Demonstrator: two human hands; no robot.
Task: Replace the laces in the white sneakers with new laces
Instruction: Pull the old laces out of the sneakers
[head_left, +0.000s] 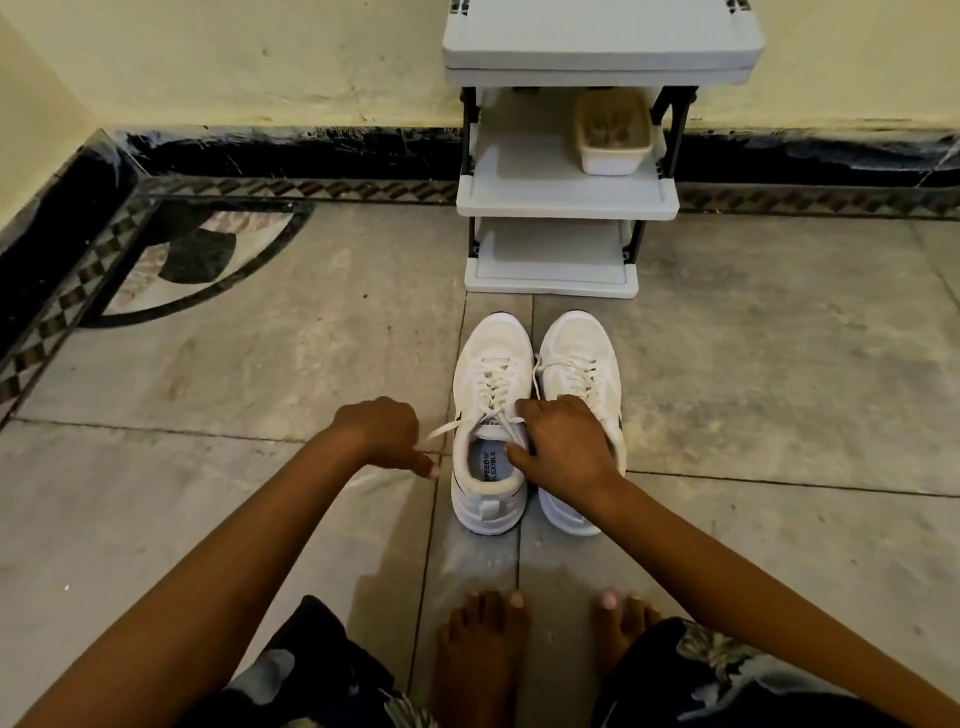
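With the white mesh sneakers (491, 345) at twelve o'clock, my left hand (382, 434) pinches a flat white lace end (441, 430) toward nine, so I'd pull slowly while my right hand (566, 447), grip unclear, braces the collars.

Two sneakers (537, 415) side by side on floor (779, 389), shelf rack (566, 197) behind them, tub (613, 140) on middle shelf

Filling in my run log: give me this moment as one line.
step: loosening lace | left hand: pinches lace end of left sneaker | right hand: over right sneaker, grasp unclear | both sneakers laced
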